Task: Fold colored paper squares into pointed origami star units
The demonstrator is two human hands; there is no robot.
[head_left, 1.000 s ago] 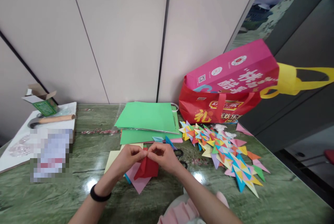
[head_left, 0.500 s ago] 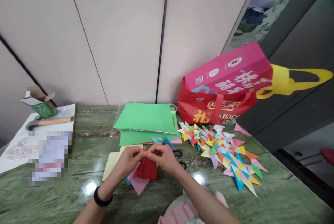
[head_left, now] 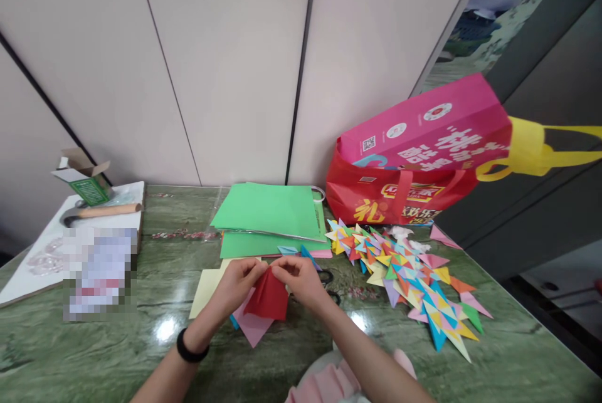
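Observation:
A sheet of red paper (head_left: 270, 296), creased and partly folded, hangs between my two hands. My left hand (head_left: 239, 281) pinches its upper left edge between thumb and fingers. Close beside it, my right hand (head_left: 301, 277) pinches the top edge on the other side. Beneath the red paper a pink paper square (head_left: 254, 324) lies on the table, with a bit of blue paper at its left. Pale yellow paper (head_left: 202, 293) lies behind my left wrist. Black-handled scissors (head_left: 325, 277) are partly hidden behind my right hand.
Green paper sheets (head_left: 268, 212) lie at the back. Many colourful folded paper pieces (head_left: 404, 277) spread to the right, before a red gift bag (head_left: 371, 193). On the left, a white board (head_left: 32, 265) carries a wooden-handled tool (head_left: 108, 210) and a small green box (head_left: 89, 187).
My fingertips have moved slightly apart along the red paper's top, showing more of it between them. The whole view has shifted a little, so the table things appear farther right.

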